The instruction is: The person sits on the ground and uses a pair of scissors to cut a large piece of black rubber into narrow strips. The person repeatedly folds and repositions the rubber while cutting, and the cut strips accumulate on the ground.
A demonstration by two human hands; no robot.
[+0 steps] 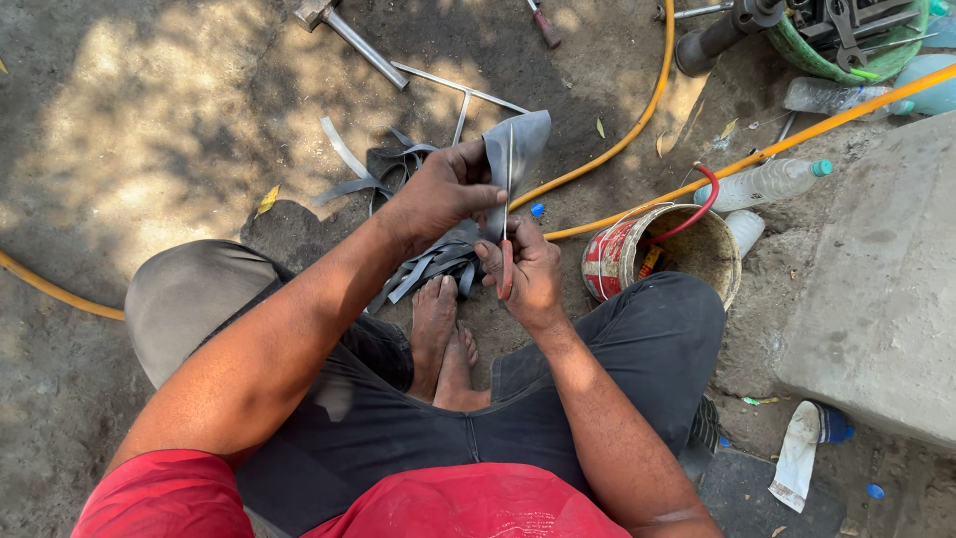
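My left hand (446, 191) grips a grey rubber sheet (523, 144), holding it upright above the ground. My right hand (528, 274) holds red-handled scissors (507, 224) whose thin blades point up along the sheet's edge. Below the hands, a bundle of cut grey rubber strips (428, 269) hangs down toward my bare feet (445, 339). I sit on the ground with my knees spread.
A red and white bucket (622, 261) stands right of my right knee, with plastic bottles (767, 181) behind it. Yellow hoses (637, 130) cross the dirt. More rubber strips (378, 169), metal tools (349, 30), a green basket (846, 45) and a concrete block (886, 289) lie around.
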